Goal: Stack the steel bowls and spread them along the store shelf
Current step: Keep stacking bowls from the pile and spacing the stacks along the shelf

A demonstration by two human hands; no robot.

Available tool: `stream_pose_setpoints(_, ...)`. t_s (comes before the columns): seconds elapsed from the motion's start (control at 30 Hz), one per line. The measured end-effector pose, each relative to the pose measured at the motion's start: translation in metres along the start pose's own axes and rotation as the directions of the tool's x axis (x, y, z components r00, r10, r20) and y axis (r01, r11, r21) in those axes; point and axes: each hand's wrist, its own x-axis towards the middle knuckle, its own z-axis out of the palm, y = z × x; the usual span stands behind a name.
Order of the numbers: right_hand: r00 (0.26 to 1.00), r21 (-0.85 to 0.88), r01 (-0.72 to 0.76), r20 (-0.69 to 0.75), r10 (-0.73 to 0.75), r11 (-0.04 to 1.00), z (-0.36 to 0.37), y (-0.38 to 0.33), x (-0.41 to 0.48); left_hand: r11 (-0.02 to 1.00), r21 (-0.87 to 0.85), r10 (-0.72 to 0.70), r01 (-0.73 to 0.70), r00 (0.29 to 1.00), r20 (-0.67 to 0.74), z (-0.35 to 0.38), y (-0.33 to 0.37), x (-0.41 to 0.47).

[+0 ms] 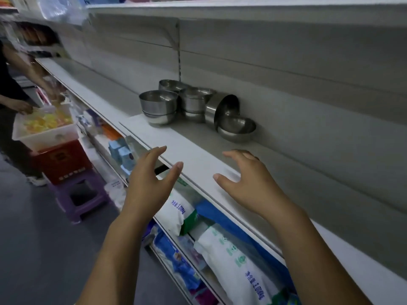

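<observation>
Several steel bowls cluster on the grey store shelf [198, 150] against the back panel. A short stack [158, 106] stands front left, a single bowl [171, 84] is behind it, and another stack [195, 102] is in the middle. At the right a stack lies tipped on its side [222, 108], leaning over an upright bowl [239, 128]. My left hand [149, 183] hovers open in front of the shelf edge, holding nothing. My right hand [248, 179] hangs open over the shelf, fingers spread, well short of the bowls.
Bags and packets [231, 249] fill the lower shelf. To the left, another person [13, 100] handles a white bin of yellow items [46, 126] on a red crate [61, 161] and purple stool [81, 197]. The shelf stretches bare to the left and right of the bowls.
</observation>
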Motion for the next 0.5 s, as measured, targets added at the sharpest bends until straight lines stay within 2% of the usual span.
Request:
stream_pose_setpoints(0.13,0.999,0.015,-0.05,-0.011,0.05,0.999,0.011,-0.007,0.036,0.999,-0.03,-0.025,0.024,0.999,-0.026,0.009,-0.019,0.053)
stream_pose_setpoints(0.33,0.981,0.014,-0.166,-0.094,0.167,0.986,0.019,-0.024,0.096,0.991,-0.127,-0.07,0.051,0.986,-0.154,0.018,-0.043,0.155)
stream_pose_setpoints(0.5,0.92,0.142,-0.265,-0.259,0.294,0.954,0.042,-0.023,0.152,0.985,-0.147,-0.11,0.092,0.987,-0.118,0.026,-0.077,0.217)
